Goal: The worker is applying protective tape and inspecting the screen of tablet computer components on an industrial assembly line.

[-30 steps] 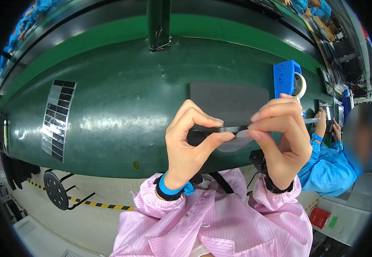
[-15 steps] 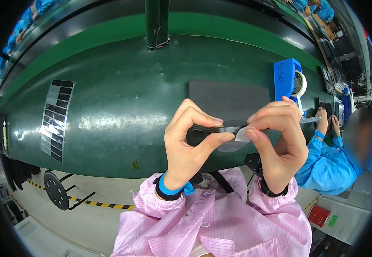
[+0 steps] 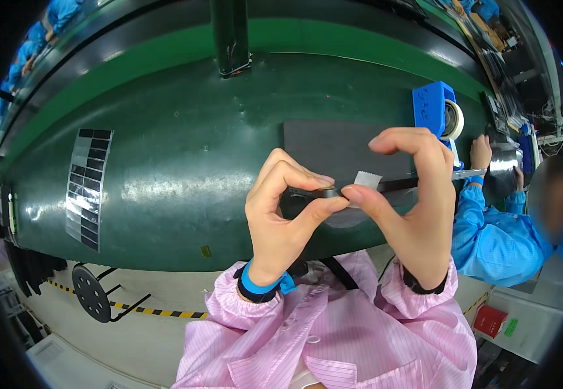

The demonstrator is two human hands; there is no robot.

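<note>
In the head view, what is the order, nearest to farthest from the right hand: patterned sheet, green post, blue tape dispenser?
1. Blue tape dispenser: just beyond the right hand.
2. Green post: leftward, by the far edge of the table.
3. Patterned sheet: at the table's left end.

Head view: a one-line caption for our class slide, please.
Left hand pinching a dark object, right hand open beside a pale tape piece.

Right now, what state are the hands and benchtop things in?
Left hand: grip closed on dark thin item
Right hand: thumb and index finger apart
Tape piece: serrated edge exposed
Blue tape dispenser: loaded with white roll
Gray mat: flat, partly hidden
Sheet of dark rectangles: flat
</note>
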